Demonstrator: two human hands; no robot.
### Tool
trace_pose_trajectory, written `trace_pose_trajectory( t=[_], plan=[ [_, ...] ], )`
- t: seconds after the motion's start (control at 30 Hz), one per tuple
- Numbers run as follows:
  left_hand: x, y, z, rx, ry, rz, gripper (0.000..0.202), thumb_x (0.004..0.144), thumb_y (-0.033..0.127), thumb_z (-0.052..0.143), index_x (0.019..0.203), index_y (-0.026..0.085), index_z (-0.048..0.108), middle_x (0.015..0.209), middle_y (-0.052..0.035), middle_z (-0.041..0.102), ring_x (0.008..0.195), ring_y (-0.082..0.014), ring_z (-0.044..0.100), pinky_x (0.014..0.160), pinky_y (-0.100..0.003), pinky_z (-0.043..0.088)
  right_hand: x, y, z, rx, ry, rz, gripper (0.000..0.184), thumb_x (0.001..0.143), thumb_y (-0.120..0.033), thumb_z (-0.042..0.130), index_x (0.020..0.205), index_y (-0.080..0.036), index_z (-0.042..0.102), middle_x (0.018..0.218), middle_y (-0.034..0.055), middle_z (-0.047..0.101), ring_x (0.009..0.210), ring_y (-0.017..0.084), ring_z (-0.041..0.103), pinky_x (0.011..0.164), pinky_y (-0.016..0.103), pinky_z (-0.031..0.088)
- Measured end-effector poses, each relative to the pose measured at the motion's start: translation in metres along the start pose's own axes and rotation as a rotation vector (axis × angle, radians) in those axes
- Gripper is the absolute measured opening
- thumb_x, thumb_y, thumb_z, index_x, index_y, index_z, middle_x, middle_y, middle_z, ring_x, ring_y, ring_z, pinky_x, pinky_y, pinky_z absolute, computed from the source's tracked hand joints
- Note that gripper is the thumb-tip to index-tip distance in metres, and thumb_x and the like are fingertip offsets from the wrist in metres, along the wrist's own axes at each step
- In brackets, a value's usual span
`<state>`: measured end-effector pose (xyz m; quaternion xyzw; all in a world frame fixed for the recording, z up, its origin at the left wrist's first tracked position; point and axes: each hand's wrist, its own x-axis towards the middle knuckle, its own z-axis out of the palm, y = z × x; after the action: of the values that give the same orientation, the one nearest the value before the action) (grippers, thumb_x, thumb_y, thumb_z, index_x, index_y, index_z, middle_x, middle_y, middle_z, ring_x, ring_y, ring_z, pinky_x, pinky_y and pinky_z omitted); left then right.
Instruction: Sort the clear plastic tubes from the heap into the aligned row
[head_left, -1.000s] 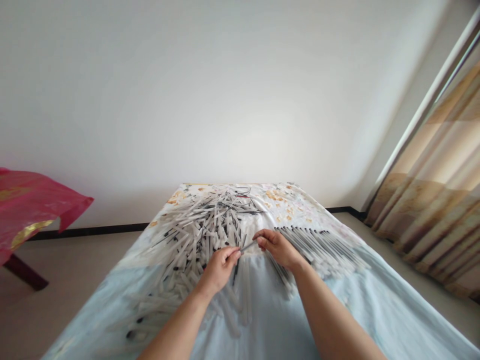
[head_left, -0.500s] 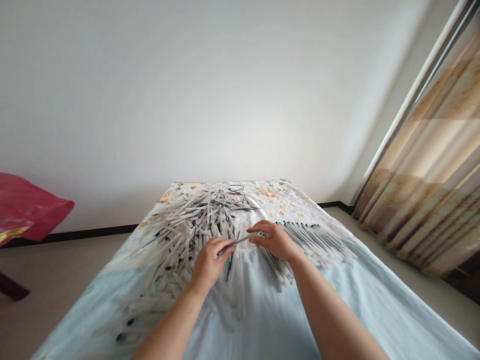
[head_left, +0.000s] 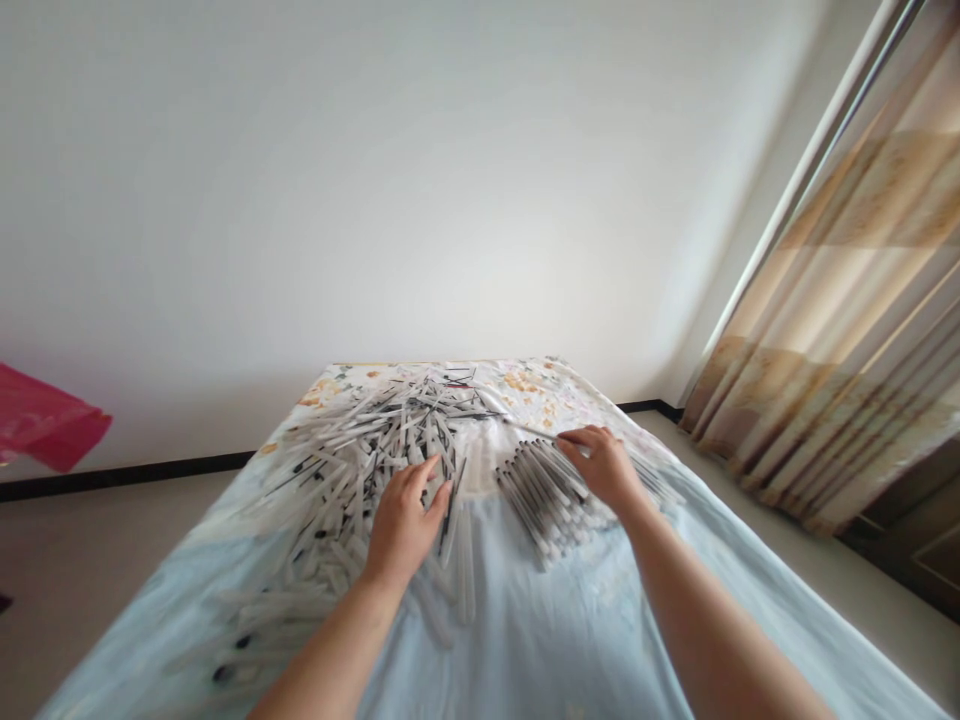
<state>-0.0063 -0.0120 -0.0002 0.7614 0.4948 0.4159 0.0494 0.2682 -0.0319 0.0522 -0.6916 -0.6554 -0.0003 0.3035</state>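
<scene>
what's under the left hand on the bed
The left hand lies flat on a loose pile of white pens spread over the pale blue sheet. Which pens it touches is hidden under the palm.

A plain white wall (head_left: 390,180) fills the upper view; a black skirting strip (head_left: 120,475) runs along its foot above a pale grey floor (head_left: 90,560); a crumpled red plastic sheet (head_left: 41,425) shows at the left edge; beige-and-tan striped curtains (head_left: 862,330) hang at the right beside a slanting white pole (head_left: 802,170).
</scene>
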Motion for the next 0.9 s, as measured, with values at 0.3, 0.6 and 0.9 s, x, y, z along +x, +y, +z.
trace_pose_trajectory(
  t=[0.3, 0.6, 0.9],
  plan=[
    [-0.009, 0.009, 0.009, 0.239, -0.261, 0.044, 0.022, 0.078, 0.03, 0.043, 0.068, 0.019, 0.059, 0.071, -0.0047, 0.06, 0.074, -0.0185, 0.054, 0.069, -0.031, 0.037, -0.006, 0.091, -0.014, -0.331, -0.072, 0.336, 0.031, 0.075, -0.04, 0.041, 0.089, -0.027, 0.066, 0.086, 0.0049, 0.066, 0.089, 0.026, 0.054, 0.075, 0.04, 0.032],
    [-0.014, 0.011, 0.01, 0.357, -0.373, -0.015, 0.019, 0.074, 0.03, 0.049, 0.066, 0.018, 0.06, 0.073, -0.0065, 0.062, 0.077, -0.0215, 0.056, 0.071, -0.033, 0.036, -0.009, 0.087, -0.003, -0.297, -0.06, 0.303, 0.032, 0.074, -0.043, 0.042, 0.09, -0.027, 0.065, 0.086, 0.0049, 0.065, 0.089, 0.028, 0.053, 0.073, 0.042, 0.032],
    [-0.017, 0.014, 0.01, 0.436, -0.392, -0.081, 0.011, 0.066, 0.023, 0.053, 0.065, 0.016, 0.062, 0.072, -0.009, 0.063, 0.078, -0.0244, 0.057, 0.072, -0.035, 0.038, -0.003, -0.017, 0.019, 0.022, -0.008, -0.083, 0.027, 0.078, -0.034, 0.043, 0.091, -0.023, 0.064, 0.086, 0.0048, 0.064, 0.087, 0.022, 0.051, 0.077, 0.033, 0.033]
  ],
)
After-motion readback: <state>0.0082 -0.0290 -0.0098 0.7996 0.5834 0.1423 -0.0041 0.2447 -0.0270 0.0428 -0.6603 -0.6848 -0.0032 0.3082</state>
